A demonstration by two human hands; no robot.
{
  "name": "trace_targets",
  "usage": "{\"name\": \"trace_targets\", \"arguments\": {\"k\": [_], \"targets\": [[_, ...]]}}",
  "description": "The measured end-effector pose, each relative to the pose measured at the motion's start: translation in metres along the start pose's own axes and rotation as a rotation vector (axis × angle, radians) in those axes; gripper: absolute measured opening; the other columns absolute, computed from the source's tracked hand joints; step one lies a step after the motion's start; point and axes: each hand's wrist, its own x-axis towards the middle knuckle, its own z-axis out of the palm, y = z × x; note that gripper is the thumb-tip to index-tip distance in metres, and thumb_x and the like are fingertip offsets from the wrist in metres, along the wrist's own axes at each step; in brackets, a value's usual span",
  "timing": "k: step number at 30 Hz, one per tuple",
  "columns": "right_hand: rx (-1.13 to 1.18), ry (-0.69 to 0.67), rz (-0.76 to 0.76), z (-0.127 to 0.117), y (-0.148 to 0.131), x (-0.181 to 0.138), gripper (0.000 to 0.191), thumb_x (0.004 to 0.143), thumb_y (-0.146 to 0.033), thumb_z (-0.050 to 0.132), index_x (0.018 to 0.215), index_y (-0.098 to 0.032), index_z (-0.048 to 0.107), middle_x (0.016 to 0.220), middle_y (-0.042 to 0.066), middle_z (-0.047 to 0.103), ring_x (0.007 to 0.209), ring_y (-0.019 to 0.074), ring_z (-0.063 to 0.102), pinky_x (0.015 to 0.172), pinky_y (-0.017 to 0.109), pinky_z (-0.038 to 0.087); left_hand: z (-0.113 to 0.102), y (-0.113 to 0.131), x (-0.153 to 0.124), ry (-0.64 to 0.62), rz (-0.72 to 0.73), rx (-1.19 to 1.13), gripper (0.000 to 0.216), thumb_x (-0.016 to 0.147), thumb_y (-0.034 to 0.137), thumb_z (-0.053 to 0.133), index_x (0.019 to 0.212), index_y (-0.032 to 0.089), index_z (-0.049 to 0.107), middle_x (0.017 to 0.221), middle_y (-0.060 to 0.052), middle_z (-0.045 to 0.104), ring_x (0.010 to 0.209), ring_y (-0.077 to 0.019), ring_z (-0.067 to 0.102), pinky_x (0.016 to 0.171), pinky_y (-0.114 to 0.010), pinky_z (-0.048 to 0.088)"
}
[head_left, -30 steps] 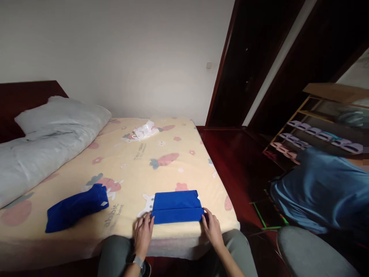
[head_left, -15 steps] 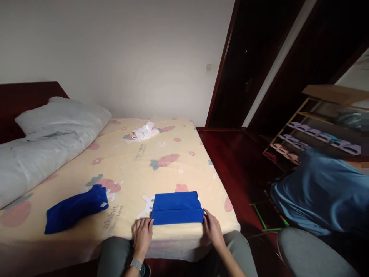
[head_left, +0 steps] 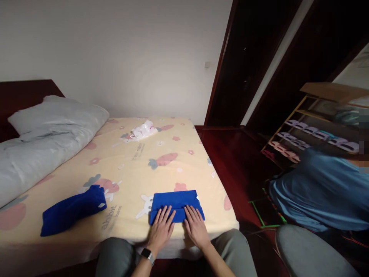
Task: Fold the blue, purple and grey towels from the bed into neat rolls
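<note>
- Plain pale wall (head_left: 129, 57) rises behind a bed with a cream sheet (head_left: 129, 181) printed with pink carrots, flowers and white rabbits.
- Flat, folded, rectangular royal-blue fabric piece (head_left: 175, 197) lies near the bed's front edge, just beside a printed rabbit, a fold line running across it.
- Left hand (head_left: 162, 230), with a silver-banded watch (head_left: 147, 254) at the wrist, rests palm down on the piece's near left part; its grip is spread, fingers apart and extended.
- Right hand (head_left: 196, 227) lies likewise on the near right part, its grip also unclosed, fingers laid flat.
- Longer royal-blue fabric bundle (head_left: 73, 209) with a small white label lies well apart, to the left.
- Crumpled white plastic bag (head_left: 143, 130) sits farther back, near the wall.
</note>
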Motion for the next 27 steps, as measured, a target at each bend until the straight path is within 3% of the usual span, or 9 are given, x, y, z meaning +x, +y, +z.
{"name": "trace_targets", "arguments": {"k": [4,9,13,17,22,27], "targets": [[-0.002,-0.058,-0.077,0.004,0.015,-0.006,0.062,0.100,-0.034,0.043,0.158,-0.025,0.021,0.157,0.004,0.037,0.144,0.0251,0.037,0.117,0.046,0.034,0.006,-0.008,-0.005,-0.051,0.001,0.016,0.062,0.100,0.039,0.041,0.157,0.030,0.020,0.160,-0.004,0.034,0.144,-0.0241,0.037,0.117,-0.046,0.035],[-0.036,-0.089,-0.048,-0.011,0.044,-0.017,0.064,0.100,-0.035,0.044,0.158,-0.023,0.019,0.159,0.005,0.032,0.145,0.0258,0.033,0.118,0.046,0.033,0.003,-0.029,-0.019,-0.074,-0.045,0.007,0.064,0.100,0.043,0.041,0.158,0.029,0.017,0.160,-0.004,0.032,0.145,-0.0242,0.035,0.117,-0.046,0.035],[-0.023,-0.114,-0.031,-0.016,0.055,-0.020,0.064,0.098,-0.030,0.044,0.157,-0.022,0.023,0.158,0.006,0.033,0.145,0.0251,0.035,0.117,0.046,0.035,-0.003,-0.046,-0.024,-0.076,-0.036,-0.031,0.065,0.099,0.041,0.043,0.157,0.028,0.018,0.159,-0.004,0.035,0.145,-0.0228,0.036,0.118,-0.044,0.035],[0.042,-0.149,0.019,-0.013,0.060,-0.016,0.068,0.086,-0.017,0.047,0.153,-0.020,0.035,0.155,0.008,0.039,0.142,0.0251,0.039,0.117,0.048,0.035,-0.005,-0.068,-0.031,-0.101,-0.017,-0.119,0.066,0.094,0.025,0.046,0.156,0.029,0.024,0.158,-0.003,0.038,0.144,-0.0204,0.038,0.117,-0.041,0.037],[0.272,-0.100,0.190,-0.011,0.067,-0.008,0.058,0.083,-0.018,0.046,0.141,-0.020,0.051,0.144,0.010,0.055,0.132,0.0239,0.053,0.113,0.044,0.042,-0.004,-0.083,-0.038,-0.080,-0.226,-0.328,0.055,0.092,0.019,0.044,0.145,0.031,0.042,0.151,-0.002,0.049,0.136,-0.0182,0.049,0.110,-0.036,0.047],[0.560,-0.032,0.416,-0.015,0.074,0.002,0.038,0.090,-0.038,0.050,0.124,-0.022,0.057,0.121,0.008,0.069,0.102,0.0238,0.069,0.090,0.037,0.054,0.001,-0.086,-0.027,0.036,-0.438,-0.476,0.035,0.097,0.037,0.043,0.127,0.026,0.057,0.122,-0.008,0.069,0.108,-0.0211,0.068,0.093,-0.036,0.056]]}}
